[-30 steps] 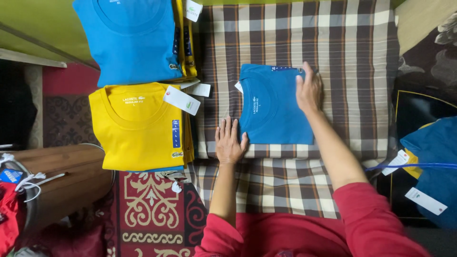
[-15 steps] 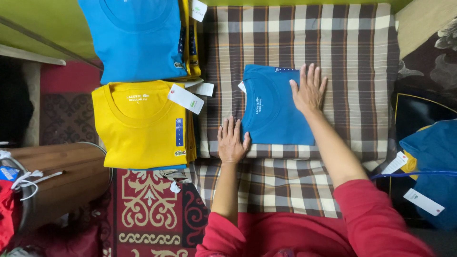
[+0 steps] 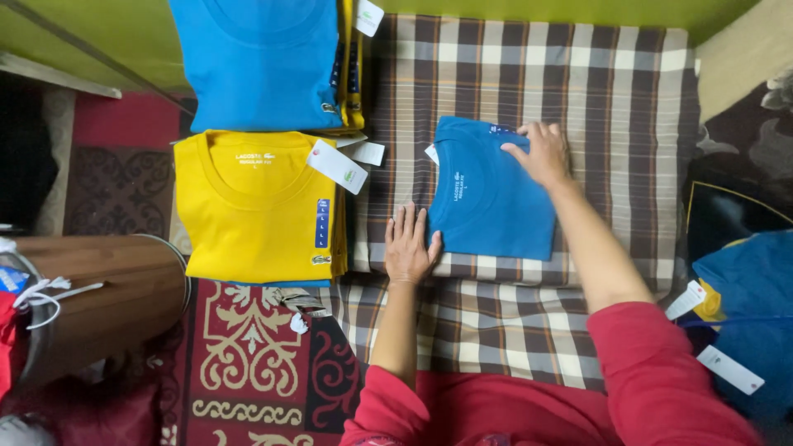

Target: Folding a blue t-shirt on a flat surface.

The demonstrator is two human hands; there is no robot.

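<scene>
Plaid cushion [image 3: 628, 91] carries a folded blue t-shirt [image 3: 491, 198], left hand [image 3: 409, 248] flat, fingers together at its lower-left edge, right hand [image 3: 541, 153] fingers spread, pressing its top-right corner.

Bare checked cushion [image 3: 578, 74] lies open from 12 to 2 o'clock of my right hand [image 3: 545, 154]; passage free there. At 9 o'clock of my left hand [image 3: 409, 246], the yellow shirt stack [image 3: 248, 215] and its hang tag [image 3: 336, 166] block. Blue shirt stack [image 3: 256, 62] blocks at 11. Wooden drum [image 3: 107, 297] stands farther at 8.
</scene>
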